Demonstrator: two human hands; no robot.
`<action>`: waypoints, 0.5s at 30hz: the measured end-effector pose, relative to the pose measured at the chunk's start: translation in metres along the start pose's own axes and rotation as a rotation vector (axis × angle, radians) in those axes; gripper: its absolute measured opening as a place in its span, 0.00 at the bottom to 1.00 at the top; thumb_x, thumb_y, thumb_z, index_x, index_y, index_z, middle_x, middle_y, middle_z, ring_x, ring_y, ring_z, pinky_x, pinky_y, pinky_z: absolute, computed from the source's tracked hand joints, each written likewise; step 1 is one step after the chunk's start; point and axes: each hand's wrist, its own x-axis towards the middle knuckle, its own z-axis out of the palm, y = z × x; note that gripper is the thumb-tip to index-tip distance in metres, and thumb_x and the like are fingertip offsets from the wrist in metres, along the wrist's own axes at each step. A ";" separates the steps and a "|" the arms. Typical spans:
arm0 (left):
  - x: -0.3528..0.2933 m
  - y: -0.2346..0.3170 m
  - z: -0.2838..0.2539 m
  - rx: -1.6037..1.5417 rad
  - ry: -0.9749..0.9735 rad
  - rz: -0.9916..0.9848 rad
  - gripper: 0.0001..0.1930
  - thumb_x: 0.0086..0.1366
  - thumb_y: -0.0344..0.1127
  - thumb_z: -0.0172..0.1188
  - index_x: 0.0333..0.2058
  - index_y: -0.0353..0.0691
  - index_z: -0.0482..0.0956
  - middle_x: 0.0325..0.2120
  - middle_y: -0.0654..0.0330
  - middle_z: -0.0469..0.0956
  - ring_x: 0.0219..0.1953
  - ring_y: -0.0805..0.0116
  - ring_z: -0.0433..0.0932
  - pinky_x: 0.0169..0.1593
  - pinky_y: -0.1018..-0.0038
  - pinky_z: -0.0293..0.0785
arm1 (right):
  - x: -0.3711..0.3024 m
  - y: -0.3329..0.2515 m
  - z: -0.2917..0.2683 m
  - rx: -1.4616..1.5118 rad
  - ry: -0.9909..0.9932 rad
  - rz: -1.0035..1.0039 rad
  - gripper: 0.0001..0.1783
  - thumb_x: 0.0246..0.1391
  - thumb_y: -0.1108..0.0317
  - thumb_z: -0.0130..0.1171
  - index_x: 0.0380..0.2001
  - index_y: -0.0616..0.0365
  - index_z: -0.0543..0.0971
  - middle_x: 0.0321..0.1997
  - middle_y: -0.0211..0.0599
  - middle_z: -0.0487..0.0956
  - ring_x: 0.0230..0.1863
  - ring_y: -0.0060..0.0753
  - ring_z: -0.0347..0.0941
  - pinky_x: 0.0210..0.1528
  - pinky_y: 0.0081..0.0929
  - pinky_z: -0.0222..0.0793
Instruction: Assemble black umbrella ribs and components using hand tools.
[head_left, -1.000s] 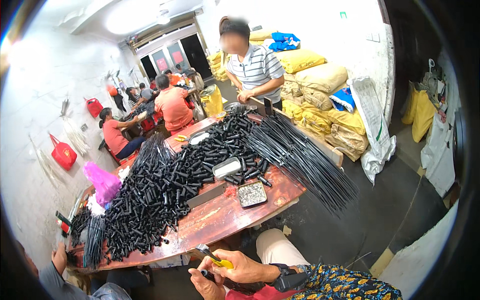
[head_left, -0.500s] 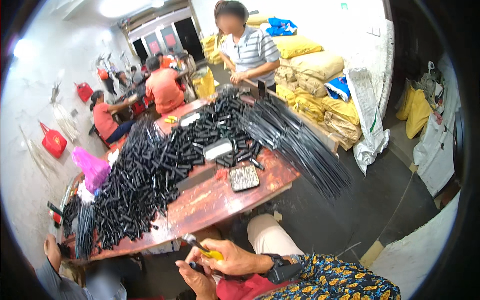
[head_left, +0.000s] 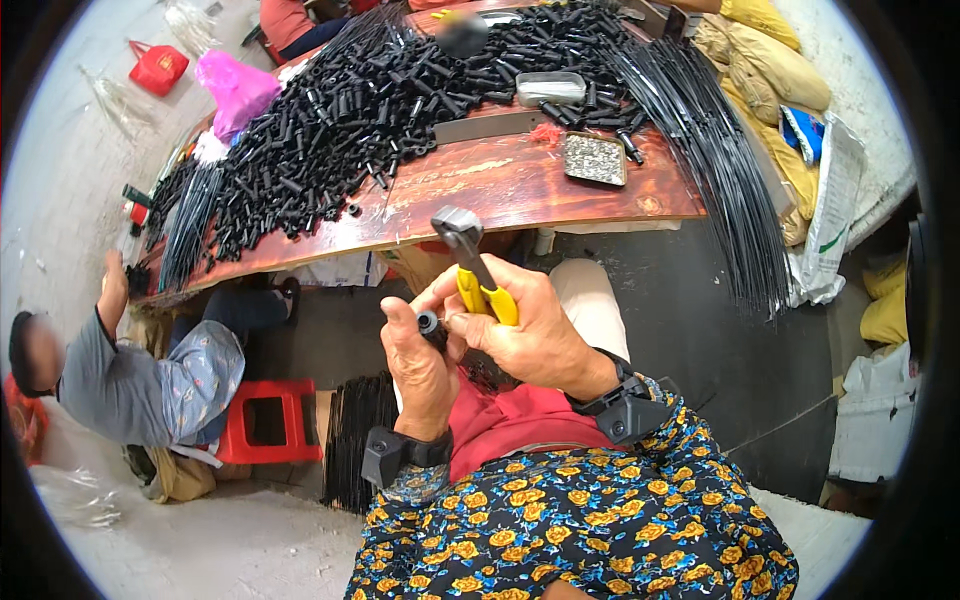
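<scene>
My right hand (head_left: 535,330) is closed around pliers (head_left: 487,295) with yellow handles, their broad grey head (head_left: 457,226) pointing up and away from me. The fingertips of both hands meet over a short black tube (head_left: 431,326). My left hand (head_left: 420,375) holds this tube with its round open end up, the thumb standing along its side. The tube's lower part is hidden behind the fingers. Both hands are above my lap, short of the table's front edge.
A reddish wooden table (head_left: 470,190) bears a large heap of black tubes (head_left: 330,150), a clear box (head_left: 550,88), a tin of small metal pieces (head_left: 595,158) and long black rods (head_left: 715,165). A seated co-worker (head_left: 140,375) is at left, by a red stool (head_left: 270,420).
The view has tilted down, so the table and my hands sit higher in it. Both hands still hold the pliers and the tube; more of my left forearm shows.
</scene>
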 end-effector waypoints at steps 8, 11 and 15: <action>-0.007 0.004 0.001 0.025 -0.017 -0.009 0.44 0.58 0.75 0.45 0.45 0.32 0.75 0.26 0.70 0.73 0.22 0.84 0.66 0.23 0.85 0.57 | -0.003 0.000 0.003 -0.002 -0.003 0.007 0.08 0.57 0.78 0.53 0.40 0.64 0.72 0.32 0.33 0.78 0.26 0.17 0.72 0.28 0.21 0.70; -0.006 0.005 0.002 0.024 -0.012 -0.009 0.43 0.59 0.75 0.46 0.45 0.32 0.75 0.25 0.70 0.73 0.21 0.84 0.65 0.23 0.85 0.57 | -0.002 0.002 0.004 0.003 0.021 0.003 0.08 0.56 0.78 0.53 0.40 0.64 0.72 0.31 0.33 0.78 0.26 0.17 0.72 0.28 0.21 0.71; -0.005 0.004 0.001 0.027 -0.020 -0.005 0.43 0.59 0.74 0.46 0.45 0.32 0.75 0.25 0.69 0.73 0.21 0.84 0.65 0.22 0.85 0.57 | 0.001 -0.001 0.001 -0.003 0.000 0.028 0.08 0.56 0.78 0.54 0.40 0.64 0.72 0.31 0.33 0.78 0.26 0.17 0.72 0.28 0.21 0.71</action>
